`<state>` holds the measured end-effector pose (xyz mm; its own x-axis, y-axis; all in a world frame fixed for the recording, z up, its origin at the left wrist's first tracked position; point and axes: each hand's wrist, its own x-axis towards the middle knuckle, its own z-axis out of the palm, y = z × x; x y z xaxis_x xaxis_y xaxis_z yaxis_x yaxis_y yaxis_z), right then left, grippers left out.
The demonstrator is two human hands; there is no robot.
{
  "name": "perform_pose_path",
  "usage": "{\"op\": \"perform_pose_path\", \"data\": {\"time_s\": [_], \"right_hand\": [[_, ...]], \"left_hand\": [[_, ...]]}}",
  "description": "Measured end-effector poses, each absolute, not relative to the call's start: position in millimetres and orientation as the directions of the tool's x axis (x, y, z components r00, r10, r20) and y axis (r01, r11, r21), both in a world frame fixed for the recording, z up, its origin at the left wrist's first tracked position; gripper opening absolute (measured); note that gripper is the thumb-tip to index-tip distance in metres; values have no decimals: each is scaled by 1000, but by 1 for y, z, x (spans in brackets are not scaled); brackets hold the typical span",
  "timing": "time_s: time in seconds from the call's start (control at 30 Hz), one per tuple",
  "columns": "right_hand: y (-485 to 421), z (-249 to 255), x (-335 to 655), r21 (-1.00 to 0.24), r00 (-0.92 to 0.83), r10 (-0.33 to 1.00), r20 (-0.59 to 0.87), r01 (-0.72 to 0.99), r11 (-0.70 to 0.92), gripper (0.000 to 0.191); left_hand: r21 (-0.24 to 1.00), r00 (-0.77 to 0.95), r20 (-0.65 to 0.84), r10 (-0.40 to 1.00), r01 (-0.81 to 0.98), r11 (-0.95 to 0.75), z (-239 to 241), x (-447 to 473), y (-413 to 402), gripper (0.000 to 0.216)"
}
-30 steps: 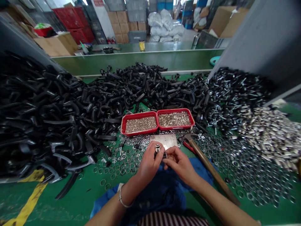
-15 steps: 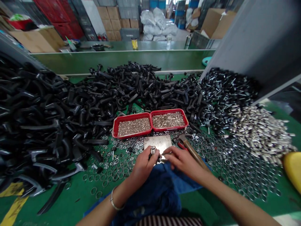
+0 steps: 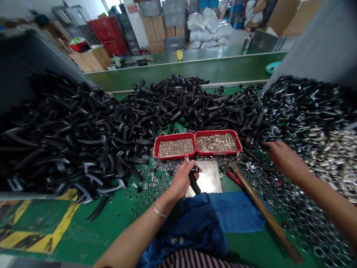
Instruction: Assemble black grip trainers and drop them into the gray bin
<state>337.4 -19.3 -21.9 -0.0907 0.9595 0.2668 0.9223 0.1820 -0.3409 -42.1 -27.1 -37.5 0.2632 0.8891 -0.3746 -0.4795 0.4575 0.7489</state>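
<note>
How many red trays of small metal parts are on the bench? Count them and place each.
2. The left tray is just beyond the left hand; the right tray sits against its right end. The heaped black parts could hide others.

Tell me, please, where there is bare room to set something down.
The green tabletop is mostly bare at front left, between the yellow tape and the left forearm, and in a smaller patch between the blue cloth and the hammer. Black handles crowd beyond the red trays, metal rings at right.
</note>
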Motion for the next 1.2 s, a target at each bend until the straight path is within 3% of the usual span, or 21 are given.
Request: {"op": "perform_pose_path", "data": {"time_s": [0.07, 0.1, 0.13, 0.2, 0.27, 0.4, 0.5, 0.73, 0.8, 0.9, 0.97, 1.07, 1.2], "right_hand": [[-37, -8, 300, -477, 21, 948, 317, 868, 140, 31], [-49, -2, 273, -721, 99, 969, 227, 686, 99, 31], [-60, 3, 244, -888, 107, 986, 127, 456, 65, 30], [-79, 6, 186, -982, 59, 998, 26, 188, 15, 30], [-89, 3, 142, -984, 71, 995, 67, 170, 54, 28], [-92, -5, 112, -877, -14, 983, 184, 450, 171, 22], [-93, -6, 116, -777, -126, 978, 169, 593, 211, 17], [-90, -3, 127, -755, -267, 939, 216, 564, 335, 14], [-86, 0, 126, -840, -238, 961, 139, 486, 242, 15], [-81, 3, 120, -972, -275, 947, -168, 204, -113, 31], [-81, 3, 115, -968, -308, 918, -249, 111, -226, 36], [-86, -1, 108, -965, -269, 928, -259, 103, -240, 40], [-90, -9, 108, -873, -511, 739, -439, 50, -485, 71]], "left_hand": [[731, 259, -382, 887, -502, 461, -35, -46, -32, 37], [724, 259, -381, 887, -513, 461, -32, -45, -34, 36], [723, 258, -377, 889, -519, 457, -30, -43, -36, 36], [741, 244, -362, 900, -510, 437, -24, -38, -39, 36], [776, 225, -339, 914, -483, 407, -20, -33, -42, 37], [869, 193, -281, 940, -364, 334, -21, -34, -47, 38], [922, 146, -254, 956, -261, 285, -24, -40, -49, 39], [972, 272, -203, 941, -59, 227, -10, -46, -48, 33], [988, 265, -154, 952, 40, 149, -4, -46, -46, 30], [976, 226, -52, 973, 220, 1, -1, -46, -45, 27], [948, 205, 12, 979, 308, -76, -3, -49, -44, 27], [928, 277, 101, 955, 321, -191, -6, -55, -44, 27], [900, 437, 146, 888, 313, -302, -10, -64, -41, 27]]}}
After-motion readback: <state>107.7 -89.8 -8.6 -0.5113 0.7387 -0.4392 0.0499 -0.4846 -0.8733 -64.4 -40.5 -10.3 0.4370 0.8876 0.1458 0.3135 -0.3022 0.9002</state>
